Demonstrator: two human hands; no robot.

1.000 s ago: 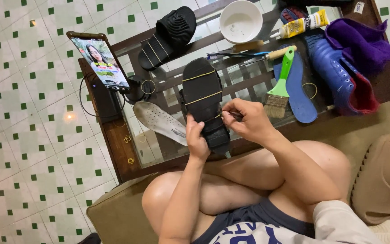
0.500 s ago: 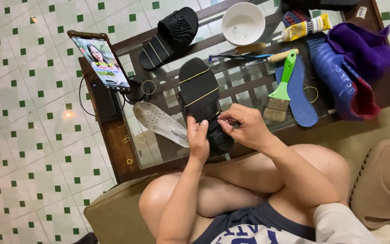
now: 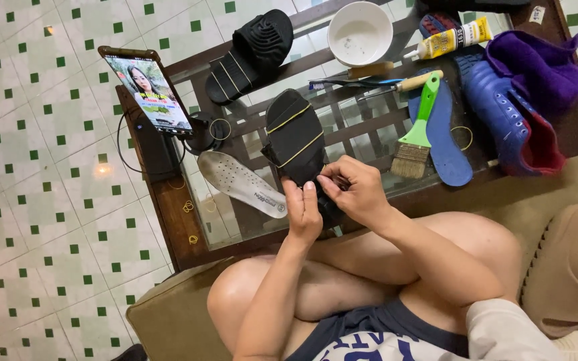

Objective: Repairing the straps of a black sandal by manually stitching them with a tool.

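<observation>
Hands have lifted the black sandal [image 3: 297,137] slightly toward the tabletop's near edge since a second ago. Left hand [image 3: 302,212] clasps its heel; right hand [image 3: 354,190] pinches there, so banding with yellow rubber bands [image 3: 300,148] apparently continues.

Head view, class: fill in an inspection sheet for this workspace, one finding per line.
Surface: glass-topped wooden table, crowded.
Job's things: black sandal, sole up, bound by two yellow rubber bands.
Clutter: second black sandal, white insole, white bowl, glue bottle, green-handled brush, blue insole, blue shoe, purple cloth, loose rubber bands.
Hands: left hand and right hand both grip the black sandal's near end.
Cables: black cable beside the propped phone.
Surroundings: green-and-white tiled floor, tan slipper.
</observation>
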